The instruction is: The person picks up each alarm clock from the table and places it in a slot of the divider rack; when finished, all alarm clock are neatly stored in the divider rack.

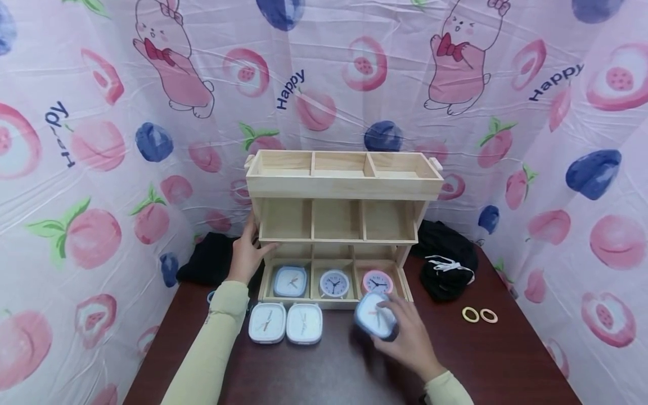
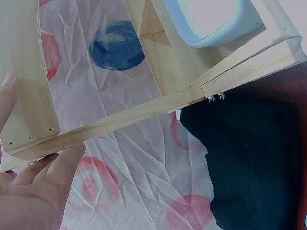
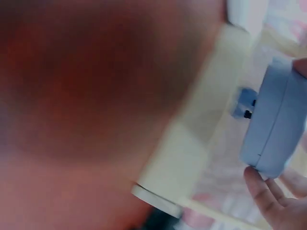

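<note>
My right hand holds a pale blue square alarm clock above the table, just in front of the wooden shelf's bottom tier. In the right wrist view, the fingers grip that clock at its edges. My left hand grips the left side of the three-tier wooden shelf, thumb at the middle tier's edge and fingers around the side strip. In the bottom tier sit a blue square clock, a pale round clock and a pink round clock, one per compartment.
Two white square clocks stand side by side on the dark table, left of centre. Black cloth lies left of the shelf. A black drawstring bag and two small rings lie to the right. Printed curtain surrounds the table.
</note>
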`<state>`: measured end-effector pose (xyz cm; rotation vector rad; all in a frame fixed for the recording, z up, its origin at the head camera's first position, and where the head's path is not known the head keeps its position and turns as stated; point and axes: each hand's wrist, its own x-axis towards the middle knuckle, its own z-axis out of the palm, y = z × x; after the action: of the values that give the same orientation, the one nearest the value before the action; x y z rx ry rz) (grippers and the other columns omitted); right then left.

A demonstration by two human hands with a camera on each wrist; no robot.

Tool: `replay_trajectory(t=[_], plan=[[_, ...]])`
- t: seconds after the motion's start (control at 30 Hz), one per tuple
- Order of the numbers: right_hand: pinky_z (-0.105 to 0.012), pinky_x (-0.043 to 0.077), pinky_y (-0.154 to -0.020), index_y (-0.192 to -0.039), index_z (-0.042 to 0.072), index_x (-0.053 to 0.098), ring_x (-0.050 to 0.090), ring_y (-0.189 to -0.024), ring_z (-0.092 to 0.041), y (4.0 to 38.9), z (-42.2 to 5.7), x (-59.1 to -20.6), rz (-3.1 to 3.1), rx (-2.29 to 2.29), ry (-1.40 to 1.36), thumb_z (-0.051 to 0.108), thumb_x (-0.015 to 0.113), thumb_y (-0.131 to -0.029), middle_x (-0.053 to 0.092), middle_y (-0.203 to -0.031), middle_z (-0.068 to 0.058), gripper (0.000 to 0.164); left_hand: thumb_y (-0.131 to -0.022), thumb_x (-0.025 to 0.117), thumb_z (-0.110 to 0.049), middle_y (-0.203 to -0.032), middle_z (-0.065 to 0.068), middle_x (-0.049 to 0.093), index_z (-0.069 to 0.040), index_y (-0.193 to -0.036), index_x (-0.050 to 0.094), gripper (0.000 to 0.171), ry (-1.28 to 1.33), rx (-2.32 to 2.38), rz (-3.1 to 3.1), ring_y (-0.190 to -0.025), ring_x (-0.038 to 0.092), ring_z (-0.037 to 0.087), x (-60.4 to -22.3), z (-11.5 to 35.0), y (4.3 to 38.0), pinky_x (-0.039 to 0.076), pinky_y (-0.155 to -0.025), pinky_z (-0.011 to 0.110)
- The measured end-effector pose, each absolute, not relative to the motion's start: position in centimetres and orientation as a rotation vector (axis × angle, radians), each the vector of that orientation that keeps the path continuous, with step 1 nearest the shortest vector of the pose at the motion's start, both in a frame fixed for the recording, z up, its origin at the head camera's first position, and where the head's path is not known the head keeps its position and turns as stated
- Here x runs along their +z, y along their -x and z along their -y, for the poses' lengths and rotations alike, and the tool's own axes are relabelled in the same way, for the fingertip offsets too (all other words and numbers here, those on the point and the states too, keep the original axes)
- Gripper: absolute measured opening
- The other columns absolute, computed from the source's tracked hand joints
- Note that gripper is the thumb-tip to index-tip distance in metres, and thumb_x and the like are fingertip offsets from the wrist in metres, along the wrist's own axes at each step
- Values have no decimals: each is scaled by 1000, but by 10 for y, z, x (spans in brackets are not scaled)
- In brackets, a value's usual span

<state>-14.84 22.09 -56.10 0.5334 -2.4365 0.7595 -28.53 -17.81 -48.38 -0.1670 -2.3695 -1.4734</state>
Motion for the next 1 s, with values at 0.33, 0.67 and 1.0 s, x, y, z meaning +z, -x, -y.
replay_trajectory(t=[0.33,0.67,1.0], plan=[[-22,40,-110,-101,0,67,58,-124,-46,208,-223,-477,2087,919,-458,20,94,-64,66,-140,-27,50,-90,87,-8,-168,21,42,-33,-174,11,116,172,-1468,2357,-152,48,41,-482,181,286,47,-123,54],[-59,49,-100,-96,0,64,54,-121,-52,277,-209,-445,2120,872,-282,23,93,-68,65,-135,-30,46,-91,86,-7,-167,21,44,-35,-173,10,115,163,-1484,2358,-152,48,39,-484,180,284,47,-123,53],[-65,53,-101,-99,4,67,59,-122,-51,303,-208,-449,2318,781,-148,31,95,-70,67,-135,-26,48,-89,87,-6,-164,23,48,-34,-173,14,114,177,-1493,2347,-151,50,40,-483,178,286,48,-123,52]])
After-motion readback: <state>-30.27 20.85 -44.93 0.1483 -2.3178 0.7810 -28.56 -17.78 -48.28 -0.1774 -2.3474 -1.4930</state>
